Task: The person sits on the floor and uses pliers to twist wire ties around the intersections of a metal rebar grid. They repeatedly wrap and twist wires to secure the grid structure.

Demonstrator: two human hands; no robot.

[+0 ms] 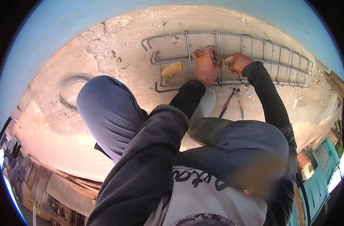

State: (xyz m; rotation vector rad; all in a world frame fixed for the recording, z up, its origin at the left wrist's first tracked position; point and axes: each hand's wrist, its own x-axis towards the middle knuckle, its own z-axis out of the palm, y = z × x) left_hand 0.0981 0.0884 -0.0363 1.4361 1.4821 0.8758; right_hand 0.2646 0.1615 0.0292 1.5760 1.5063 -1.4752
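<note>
A long steel rebar cage (188, 46) with several stirrups lies on the concrete before me. My left hand (206, 65) is over its middle bar, fingers curled at the crossing with a stirrup (220, 72). Just right of that stirrup, my right hand (237, 63) has thumb and forefinger pinched together on what looks like a thin tie wire. The wire is mostly hidden by the fingers. Below the cage, pincers (232, 102) with dark handles and red bands rest on the ground, their jaws close to the lowest bar.
A loose coil of thin wire (65, 84) lies beside my left knee (104, 99). One dry yellow leaf (172, 69) sits between the cage bars. Broken, rough concrete (100, 52) is at the upper left. A wooden board (335, 84) stands at the right edge, past the cage's far end.
</note>
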